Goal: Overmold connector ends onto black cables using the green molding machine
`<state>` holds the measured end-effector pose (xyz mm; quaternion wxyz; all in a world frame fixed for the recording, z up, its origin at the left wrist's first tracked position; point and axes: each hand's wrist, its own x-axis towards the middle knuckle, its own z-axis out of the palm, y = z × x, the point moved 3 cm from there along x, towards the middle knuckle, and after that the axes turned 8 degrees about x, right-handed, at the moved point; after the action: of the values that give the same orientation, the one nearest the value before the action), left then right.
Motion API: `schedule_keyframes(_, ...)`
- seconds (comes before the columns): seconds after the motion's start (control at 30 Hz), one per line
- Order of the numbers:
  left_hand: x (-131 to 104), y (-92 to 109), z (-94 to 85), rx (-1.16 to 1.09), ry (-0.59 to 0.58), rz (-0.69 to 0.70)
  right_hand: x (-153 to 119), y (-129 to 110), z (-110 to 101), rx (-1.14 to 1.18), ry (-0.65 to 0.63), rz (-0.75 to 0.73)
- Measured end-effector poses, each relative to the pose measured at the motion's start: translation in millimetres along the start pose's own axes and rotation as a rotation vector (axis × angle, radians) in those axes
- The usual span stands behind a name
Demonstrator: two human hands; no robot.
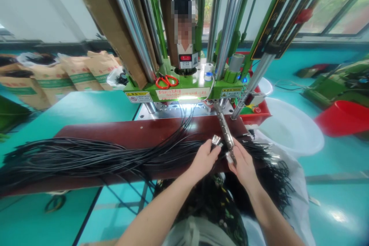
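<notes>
My left hand [205, 158] pinches several small silvery connector ends [216, 141] above the black cables. My right hand [243, 161] is closed around the near end of a long metal bar [225, 127], whose far end reaches the machine's lower plate at the right. A small whitish piece shows by my right thumb. Long black cables [115, 157] lie in a thick bundle across the brown board [95, 130]. A few cables run up from the bundle into the brightly lit gap under the green machine block [211, 88].
Red-handled scissors [167, 81] lie on the machine block between steel columns. White basins [291, 127] and a red bucket [343, 118] are at the right. Paper sacks [54, 80] line the left back. More cable ends [278, 180] hang over white sheeting near my right arm.
</notes>
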<state>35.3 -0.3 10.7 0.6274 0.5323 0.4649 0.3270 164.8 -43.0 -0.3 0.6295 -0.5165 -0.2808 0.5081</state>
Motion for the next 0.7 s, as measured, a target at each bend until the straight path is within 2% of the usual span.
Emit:
schedule_keyframes(0.13, 2.1, 6.6, 8.3, 0.107, -0.071, 0.119, -0.4, -0.6, 0.0, -0.036, -0.024, -0.005)
schedule_keyframes(0.47, 6.6, 15.7, 0.1, 0.319, -0.023, 0.247, -0.5, 1.7, -0.8, -0.325, -0.106, -0.09)
schedule_keyframes(0.6, 5.9, 16.1, 0.3, 0.225, -0.038, 0.195, 0.1, 3.0, -1.3, -0.17, -0.052, -0.021)
schedule_keyframes(0.7, 4.7, 17.6, -6.7, 0.052, 0.098, 0.134, 1.2, 3.4, -2.5, -0.009, -0.011, -0.002)
